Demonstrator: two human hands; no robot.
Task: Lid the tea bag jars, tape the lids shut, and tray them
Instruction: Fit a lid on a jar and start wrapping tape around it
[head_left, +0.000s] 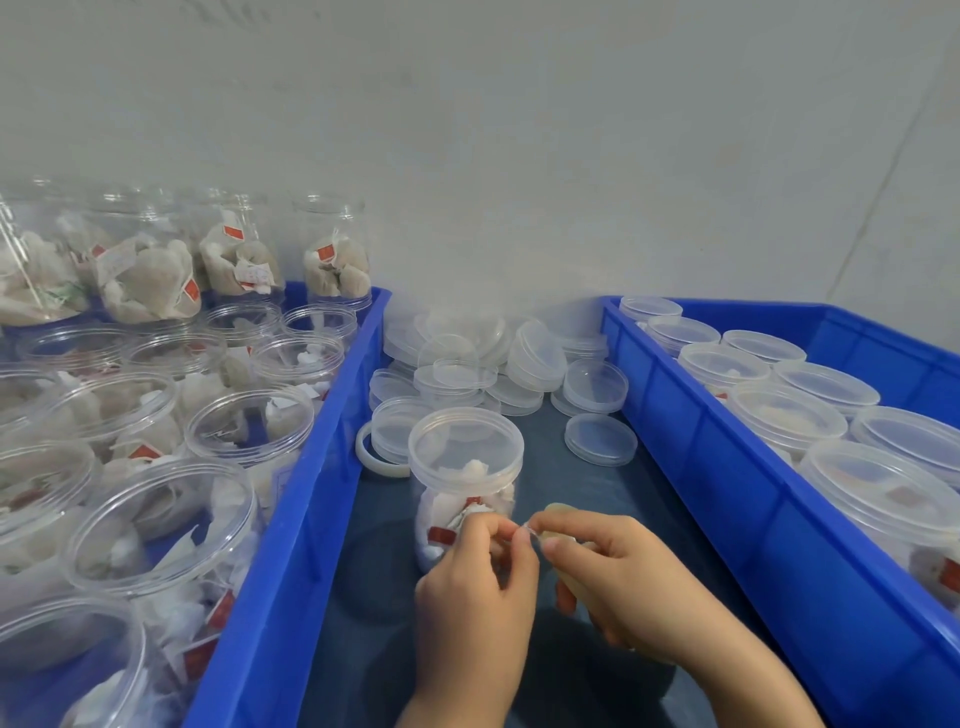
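The lidded jar (466, 478) stands on the table between the two trays (291, 519), just beyond your hands. Your left hand (475, 587) pinches the tape (524, 530) end; your right hand (608, 566) curls round the roll. The jar is probably light, thin-walled and slick: hold it by the lid rim. The tape is flimsy, so keep it taut.

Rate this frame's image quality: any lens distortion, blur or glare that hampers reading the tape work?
Head view: wide-angle bending bows the blue plastic tray edges; lighting soft and even, shadows faint; near clear open jars at left smeared; left hand and right hand fairly sharp, but the transparent tape strip pinched between them barely shows.
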